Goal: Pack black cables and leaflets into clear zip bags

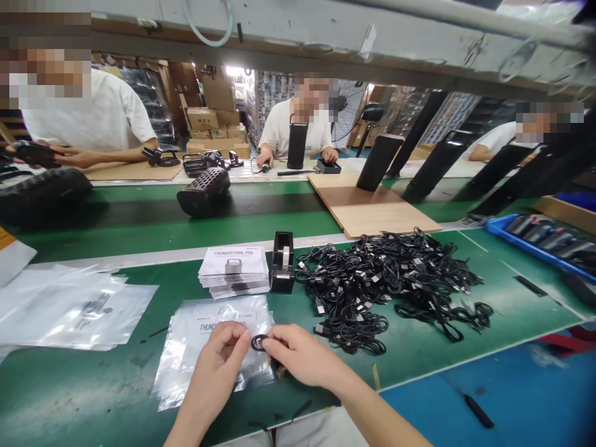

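My left hand (223,360) and my right hand (300,354) meet over a clear plastic bag (195,347) with a printed booklet inside, lying on the green table. Both hands pinch a small coiled black cable (259,341) between their fingertips, just above the bag's right edge. A big heap of the same black cables (386,282) lies to the right of my right hand. Behind the bag are a stack of white booklets (234,269) and a black tape dispenser (282,262).
Loose clear bags (69,307) lie at the left. A black speaker (203,191) rides the belt beyond; tall black speakers stand on a wooden board (372,211). A blue tray (540,239) sits at the right. People work across the belt.
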Demonstrator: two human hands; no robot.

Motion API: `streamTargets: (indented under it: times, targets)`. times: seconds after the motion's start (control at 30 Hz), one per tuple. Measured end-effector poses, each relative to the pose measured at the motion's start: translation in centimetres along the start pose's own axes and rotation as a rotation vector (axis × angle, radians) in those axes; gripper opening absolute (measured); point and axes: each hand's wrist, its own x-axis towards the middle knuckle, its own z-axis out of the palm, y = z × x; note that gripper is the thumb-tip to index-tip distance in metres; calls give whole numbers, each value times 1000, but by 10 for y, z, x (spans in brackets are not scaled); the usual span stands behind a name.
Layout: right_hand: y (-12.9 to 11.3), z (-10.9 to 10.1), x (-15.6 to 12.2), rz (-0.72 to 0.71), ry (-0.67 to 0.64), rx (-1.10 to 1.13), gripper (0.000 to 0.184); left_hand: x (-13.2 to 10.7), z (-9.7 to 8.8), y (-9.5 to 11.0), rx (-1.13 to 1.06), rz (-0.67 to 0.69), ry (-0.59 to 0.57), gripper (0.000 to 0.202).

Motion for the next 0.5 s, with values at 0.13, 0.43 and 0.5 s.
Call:
streamTargets:
  times: [0.13, 0.43, 0.5]
  targets:
    - [-7, -7, 6, -103, 39, -287, 29, -3, -4, 3, -12, -4, 43, 25]
    - [-13, -15, 15, 24, 369, -79, 15, -4, -5, 9, -51, -34, 51, 29]
    - [-7, -7, 15, 66, 332, 62, 14, -4, -3, 9, -93, -32, 77, 28]
